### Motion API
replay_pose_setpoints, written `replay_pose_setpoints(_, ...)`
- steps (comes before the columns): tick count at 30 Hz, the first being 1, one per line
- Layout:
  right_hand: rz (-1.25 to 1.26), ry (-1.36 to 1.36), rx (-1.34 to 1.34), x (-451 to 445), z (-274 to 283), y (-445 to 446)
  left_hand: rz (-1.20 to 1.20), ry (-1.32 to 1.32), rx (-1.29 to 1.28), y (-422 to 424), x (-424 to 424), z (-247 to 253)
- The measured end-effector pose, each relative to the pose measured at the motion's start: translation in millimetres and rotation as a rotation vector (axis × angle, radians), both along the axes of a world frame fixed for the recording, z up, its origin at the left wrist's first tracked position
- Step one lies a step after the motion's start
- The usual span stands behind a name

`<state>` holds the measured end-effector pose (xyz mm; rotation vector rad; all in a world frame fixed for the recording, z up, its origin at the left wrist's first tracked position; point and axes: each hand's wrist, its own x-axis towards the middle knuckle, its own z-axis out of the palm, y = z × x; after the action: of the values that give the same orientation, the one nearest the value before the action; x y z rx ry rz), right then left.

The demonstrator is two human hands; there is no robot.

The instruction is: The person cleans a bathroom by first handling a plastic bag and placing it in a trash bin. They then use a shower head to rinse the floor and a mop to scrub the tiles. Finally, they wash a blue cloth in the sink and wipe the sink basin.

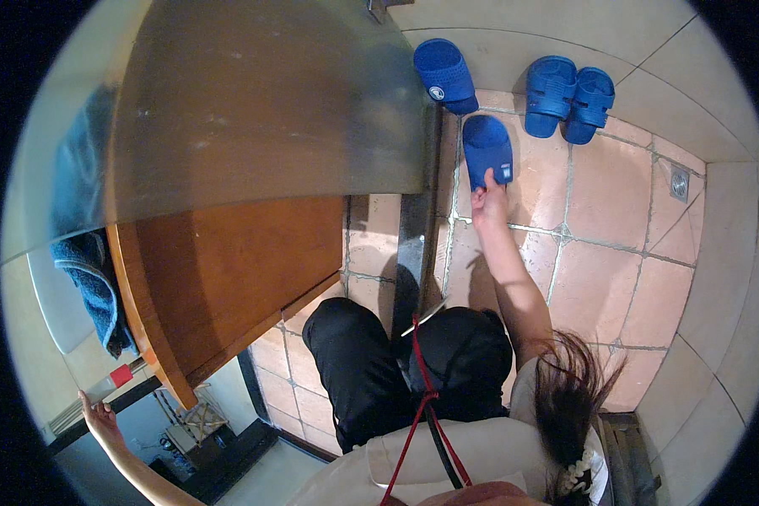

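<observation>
My right hand [490, 203] reaches down to the tiled floor and grips one end of a blue slipper [487, 142], thumb on top and fingers curled at its edge. Its mate, another blue slipper [446, 76], lies just beyond, by the glass panel's edge. Far off to the left, my left hand [103, 420] is raised with its index finger extended and nothing plainly held. Close by it is a pale item with a red end [120, 376]; whether the fingertips touch it is unclear.
Two blue strapped slippers [566, 100] stand against the wall. A dark threshold [411, 253] crosses the floor beside my knees. Left are a wooden door [246, 253], a frosted glass panel [278, 95] and a blue towel [92, 278]. A floor drain [679, 183] sits at right.
</observation>
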<state>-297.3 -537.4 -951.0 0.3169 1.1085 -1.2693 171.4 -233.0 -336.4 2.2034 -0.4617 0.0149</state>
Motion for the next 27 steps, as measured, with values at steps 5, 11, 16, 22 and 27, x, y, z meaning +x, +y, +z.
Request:
replay_pose_setpoints(5, -0.119, -0.05, -0.354, -6, 23, -55, 0.053, 0.013, -0.003, 3, 18, 5)
replay_pose_setpoints(11, -0.116, -0.061, -0.495, -8, 7, -128, 0.032, 0.004, -0.009, -2, 16, 3)
replay_pose_setpoints(16, -0.071, -0.079, -0.432, -5, -23, -156, 0.025, 0.058, 0.003, 7, 32, 11)
replay_pose_setpoints(22, 0.026, -0.03, -0.372, -11, -25, -145, 0.095, -0.03, -0.067, -13, 16, -2)
replay_pose_setpoints(27, 0.181, 0.133, -0.27, -27, -3, -92, 0.056, 0.058, -0.146, -1, 28, 9)
